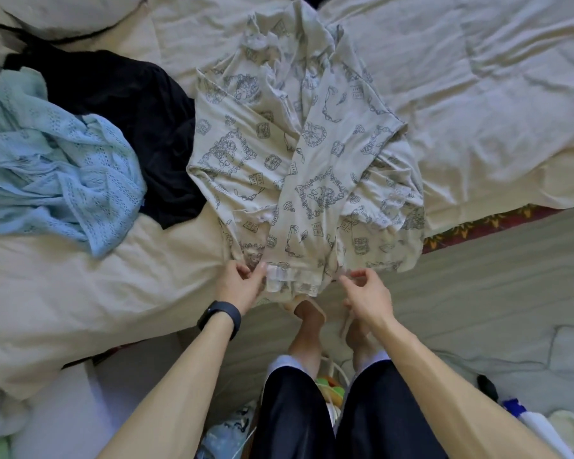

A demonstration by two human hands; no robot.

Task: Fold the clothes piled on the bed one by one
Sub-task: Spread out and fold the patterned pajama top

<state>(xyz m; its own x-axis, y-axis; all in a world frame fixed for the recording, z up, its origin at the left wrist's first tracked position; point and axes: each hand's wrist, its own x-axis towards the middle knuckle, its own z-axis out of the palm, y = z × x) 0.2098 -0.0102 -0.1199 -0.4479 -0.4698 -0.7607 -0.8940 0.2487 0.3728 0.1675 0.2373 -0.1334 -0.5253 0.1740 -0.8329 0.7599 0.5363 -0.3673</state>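
Lying spread across the cream bed [478, 94], the printed garment [305, 154] runs from the far pillows to the near edge, its sides folded in over the middle and its hem overhanging the bed edge just ahead of both hands.

The left hand [241, 284], with a dark wristband [219, 318] on its wrist, pinches the left end of the hem between thumb and curled fingers. The right hand [367, 291] has its fingers curled and its thumb and forefinger meeting at the right end of the hem; whether cloth sits between them cannot be told.

Left of the garment, a black garment [130, 104] touches its side edge, with a light blue knit [57, 167] heaped partly over the black one. Right of the garment the bedding is bare and rumpled. The bed edge slants away to the right, where a strip of red patterned cloth [478, 223] shows beneath it.

The garment's far end is cut off at the top of the view. The hem hides part of the person's feet.
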